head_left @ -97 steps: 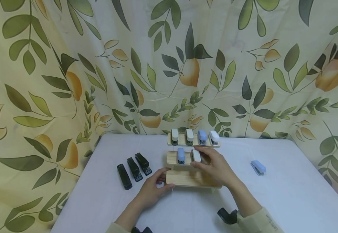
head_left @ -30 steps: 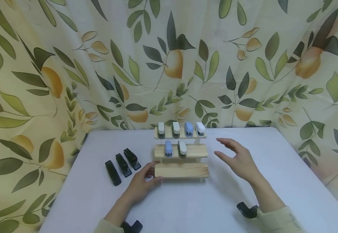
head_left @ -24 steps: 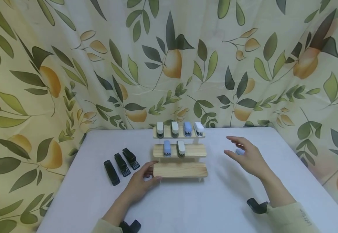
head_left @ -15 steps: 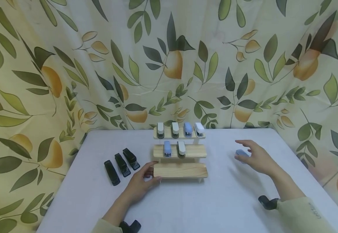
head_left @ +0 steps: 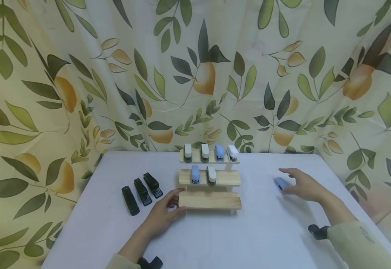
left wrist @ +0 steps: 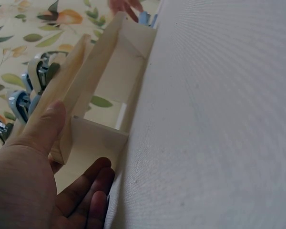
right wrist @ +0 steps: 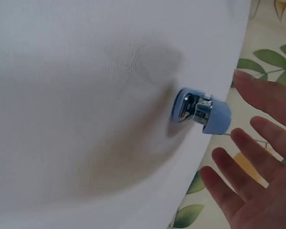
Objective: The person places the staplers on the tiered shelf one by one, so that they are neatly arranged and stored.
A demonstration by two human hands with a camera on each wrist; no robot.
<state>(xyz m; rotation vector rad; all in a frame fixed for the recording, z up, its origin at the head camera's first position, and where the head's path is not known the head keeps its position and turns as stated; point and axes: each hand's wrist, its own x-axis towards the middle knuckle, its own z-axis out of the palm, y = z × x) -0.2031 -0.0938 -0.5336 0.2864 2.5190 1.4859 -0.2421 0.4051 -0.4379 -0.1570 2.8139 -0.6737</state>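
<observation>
My left hand (head_left: 162,213) holds the left end of a three-step wooden rack (head_left: 210,200); in the left wrist view its thumb lies along the board while several fingers stretch out below. At the right of the table, my right hand (head_left: 304,184) reaches over a small blue stapler (head_left: 281,184). In the right wrist view the fingers are spread and stand apart from that stapler (right wrist: 214,116). On the rack's middle step are a blue stapler (head_left: 195,174) and a white one (head_left: 211,175). Several white and blue staplers, among them a blue one (head_left: 219,152), line the top step.
Three black staplers (head_left: 142,191) lie side by side on the white-covered table (head_left: 215,243), left of the rack. A leaf-and-fruit patterned curtain (head_left: 195,93) hangs behind the table's back edge.
My right hand let go of the white stapler on the middle step and moved right to the lone blue stapler, lowering beside it. My left hand stays at the rack's end.
</observation>
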